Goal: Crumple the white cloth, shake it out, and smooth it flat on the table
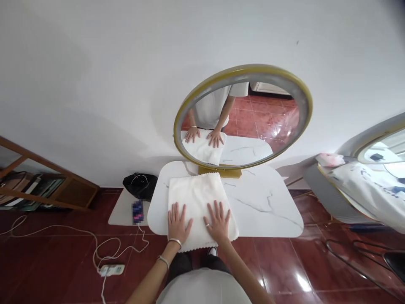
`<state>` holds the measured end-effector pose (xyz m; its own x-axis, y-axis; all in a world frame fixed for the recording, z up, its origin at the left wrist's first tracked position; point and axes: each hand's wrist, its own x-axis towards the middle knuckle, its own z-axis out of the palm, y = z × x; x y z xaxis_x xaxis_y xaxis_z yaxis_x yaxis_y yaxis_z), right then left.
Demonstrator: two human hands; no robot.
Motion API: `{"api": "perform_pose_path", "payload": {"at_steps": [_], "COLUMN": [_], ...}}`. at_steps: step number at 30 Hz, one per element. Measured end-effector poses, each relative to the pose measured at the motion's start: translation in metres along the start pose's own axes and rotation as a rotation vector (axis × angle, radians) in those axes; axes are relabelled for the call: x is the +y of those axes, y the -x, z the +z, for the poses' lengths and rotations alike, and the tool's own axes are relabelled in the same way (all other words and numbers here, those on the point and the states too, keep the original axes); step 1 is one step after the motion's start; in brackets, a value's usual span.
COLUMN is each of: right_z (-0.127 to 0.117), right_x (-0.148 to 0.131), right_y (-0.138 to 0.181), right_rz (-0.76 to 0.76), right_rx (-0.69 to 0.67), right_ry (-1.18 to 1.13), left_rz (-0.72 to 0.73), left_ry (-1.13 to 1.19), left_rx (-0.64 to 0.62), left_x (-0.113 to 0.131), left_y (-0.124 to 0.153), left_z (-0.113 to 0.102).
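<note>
A white cloth (196, 192) with a scalloped edge lies folded on the left part of a white marbled tabletop (262, 202), its front edge hanging past the table's edge. My left hand (179, 223) rests flat on the cloth's left side, fingers spread. On the right side of the cloth, my right hand (218, 221) is also laid flat with its fingers apart and a ring on one of them. Neither hand grasps anything. Behind the cloth stands an oval mirror (240, 122) in a gold frame, reflecting both hands and the cloth.
Left of the table, a black bag (139, 185) and a phone (138, 212) sit on a pale low surface. White cables run across the red floor to a power strip (112, 270). A wooden shelf (47, 181) is far left; a cloth-covered second table (363, 190) stands right.
</note>
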<state>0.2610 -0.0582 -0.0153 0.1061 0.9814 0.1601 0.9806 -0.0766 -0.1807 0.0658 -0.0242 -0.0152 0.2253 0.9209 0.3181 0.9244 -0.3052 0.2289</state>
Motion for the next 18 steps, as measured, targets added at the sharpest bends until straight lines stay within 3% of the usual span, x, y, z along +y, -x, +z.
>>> {"api": "perform_pose_path", "payload": {"at_steps": [5,9,13,15,18], "right_z": [-0.004,-0.016,-0.023,-0.020,-0.014], "right_x": [0.045,0.058,0.050,0.046,0.048], "right_y": [0.011,0.023,0.031,0.034,0.032], "right_rz": [0.060,0.125,0.199,0.233,0.257], "right_rx": [-0.061,-0.143,-0.198,-0.217,-0.248], "right_ry": [0.023,0.029,-0.008,-0.037,-0.105], "left_rz": [-0.018,-0.257,-0.654,-0.737,-0.738], "left_ry": [-0.007,0.018,0.163,0.256,0.379], "left_rx": [-0.092,-0.217,-0.333,-0.380,-0.383], "left_x": [0.046,0.071,0.068,0.057,0.044], "left_y": [-0.003,-0.028,-0.085,-0.116,-0.151], "left_z": [0.012,0.005,-0.012,-0.021,-0.032]}}
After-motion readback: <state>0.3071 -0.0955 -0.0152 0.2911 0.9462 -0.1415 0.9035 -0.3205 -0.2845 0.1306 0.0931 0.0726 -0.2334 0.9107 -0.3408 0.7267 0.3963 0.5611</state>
